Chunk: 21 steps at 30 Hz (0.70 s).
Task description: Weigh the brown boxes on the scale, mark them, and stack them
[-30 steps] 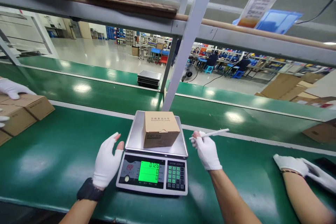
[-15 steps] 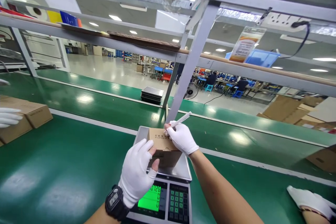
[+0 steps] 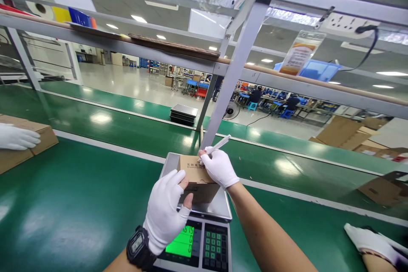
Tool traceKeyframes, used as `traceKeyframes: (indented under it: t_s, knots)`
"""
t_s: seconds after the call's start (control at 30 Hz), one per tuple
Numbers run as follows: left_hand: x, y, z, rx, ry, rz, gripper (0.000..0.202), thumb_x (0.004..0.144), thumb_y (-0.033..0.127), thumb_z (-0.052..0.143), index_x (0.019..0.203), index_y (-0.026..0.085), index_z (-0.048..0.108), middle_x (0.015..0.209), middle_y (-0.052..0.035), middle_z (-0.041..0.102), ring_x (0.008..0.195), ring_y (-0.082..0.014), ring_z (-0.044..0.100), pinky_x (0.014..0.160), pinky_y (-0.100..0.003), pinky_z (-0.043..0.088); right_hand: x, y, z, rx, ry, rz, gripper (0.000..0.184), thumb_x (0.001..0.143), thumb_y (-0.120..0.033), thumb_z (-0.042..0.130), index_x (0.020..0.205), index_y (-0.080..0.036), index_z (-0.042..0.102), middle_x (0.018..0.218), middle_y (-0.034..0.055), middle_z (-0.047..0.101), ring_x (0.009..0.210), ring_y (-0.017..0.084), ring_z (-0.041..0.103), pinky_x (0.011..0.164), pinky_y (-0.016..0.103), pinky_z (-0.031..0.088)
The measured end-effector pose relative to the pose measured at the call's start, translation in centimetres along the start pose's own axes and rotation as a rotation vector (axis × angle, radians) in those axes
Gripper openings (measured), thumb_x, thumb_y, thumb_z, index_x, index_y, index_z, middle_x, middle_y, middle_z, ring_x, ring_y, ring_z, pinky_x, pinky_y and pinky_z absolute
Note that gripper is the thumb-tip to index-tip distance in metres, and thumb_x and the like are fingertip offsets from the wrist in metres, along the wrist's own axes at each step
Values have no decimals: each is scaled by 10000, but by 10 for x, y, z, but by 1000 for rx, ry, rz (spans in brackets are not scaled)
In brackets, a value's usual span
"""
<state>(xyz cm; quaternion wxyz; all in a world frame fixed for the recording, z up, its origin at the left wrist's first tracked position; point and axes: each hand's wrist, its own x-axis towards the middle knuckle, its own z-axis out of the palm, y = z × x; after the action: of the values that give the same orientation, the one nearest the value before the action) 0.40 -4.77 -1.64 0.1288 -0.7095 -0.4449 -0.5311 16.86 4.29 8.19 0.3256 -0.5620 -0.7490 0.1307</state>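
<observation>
A small brown cardboard box [image 3: 198, 193] with printed lettering on top stands on the steel pan of a digital scale [image 3: 214, 244]. My right hand [image 3: 219, 168], in a white glove with bare fingertips, pinches a white pen [image 3: 219, 142] over the box's top; the pen's tip is hidden. At the box's near left corner, my left hand [image 3: 167, 210] touches it with the fingers stretched and the thumb apart. That hand is gloved too, with a black watch [image 3: 138, 246] at the wrist. The scale's green display [image 3: 181, 242] is lit, its top line partly covered.
Another person's gloved hand [image 3: 19, 137] lies on cartons [image 3: 44, 138] at the left. A further gloved hand [image 3: 369, 238] is at the lower right. A carton [image 3: 381, 189] sits on the green belt at right. The metal frame post [image 3: 231, 68] rises behind the scale.
The visible digits on the scale's top line differ. At left, the other person's hand has come onto the cartons. The carton at right shows further left. My hands hold nearly the same pose.
</observation>
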Motion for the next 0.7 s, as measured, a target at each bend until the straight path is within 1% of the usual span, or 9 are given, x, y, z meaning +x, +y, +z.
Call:
traceKeyframes:
  t_s: [0.13,0.27,0.37,0.53,0.63,0.7]
  knots:
    - [0,0,0,-3,-1,-1,379,851,248,610,1219,180,547,1260,-121,586,1205,-281,524,977,-465,493,-1,1,0,9,-10,-3,298,920,-308,497,653,-202,577,706,23,659,709,187,609,678,256,406]
    - [0,0,1,-8,10,-3,371,854,245,607,1215,180,550,1260,-122,585,1203,-281,526,974,-464,496,-1,0,0,-9,32,5,292,911,-306,500,647,-205,572,689,18,653,705,189,610,671,257,401]
    - [0,0,2,-3,15,-9,378,857,243,602,1225,182,545,1263,-122,584,1201,-280,528,971,-462,497,-1,1,1,-7,25,3,290,905,-308,498,646,-205,575,694,25,659,711,195,617,670,260,408]
    - [-2,0,3,-10,6,-9,380,853,243,611,1223,182,547,1267,-121,582,1209,-281,521,980,-467,491,-2,2,3,-15,86,37,260,888,-328,509,694,-198,623,731,44,676,737,211,636,688,273,421]
    - [-1,0,3,-5,8,-15,390,849,240,616,1229,186,544,1271,-121,578,1206,-283,523,983,-470,488,-1,3,3,-9,71,23,267,881,-323,505,669,-201,613,700,37,668,719,211,632,677,277,415]
    - [0,-1,3,-6,13,-12,381,853,235,608,1226,185,545,1261,-122,584,1195,-283,531,973,-467,493,0,6,2,12,85,15,268,875,-320,511,653,-203,606,687,34,663,713,212,629,675,280,413]
